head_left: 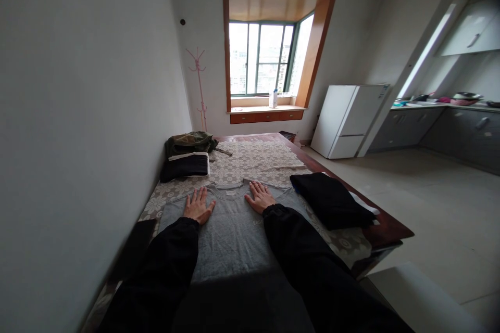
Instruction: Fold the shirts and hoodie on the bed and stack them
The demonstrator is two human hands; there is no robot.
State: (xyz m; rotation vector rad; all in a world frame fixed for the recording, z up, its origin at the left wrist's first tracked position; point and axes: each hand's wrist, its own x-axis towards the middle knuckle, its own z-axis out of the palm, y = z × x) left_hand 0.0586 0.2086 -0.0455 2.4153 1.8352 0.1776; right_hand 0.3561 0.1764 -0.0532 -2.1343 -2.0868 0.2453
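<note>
A grey T-shirt [230,234] lies spread out on a table with a patterned cloth [250,158], its collar toward the far side. Flat on the shirt's left shoulder area rests my left hand [199,206], fingers apart. My right hand [260,197] lies on the shirt just right of the collar, fingers stretched out. Neither hand holds anything. The lower part of the shirt is in dark shadow between my black sleeves.
Folded black clothing [332,200] lies at the table's right edge. At the back left are a green backpack [189,143] and a folded dark item [185,166], beside the wall. A white fridge [347,119] stands beyond the table.
</note>
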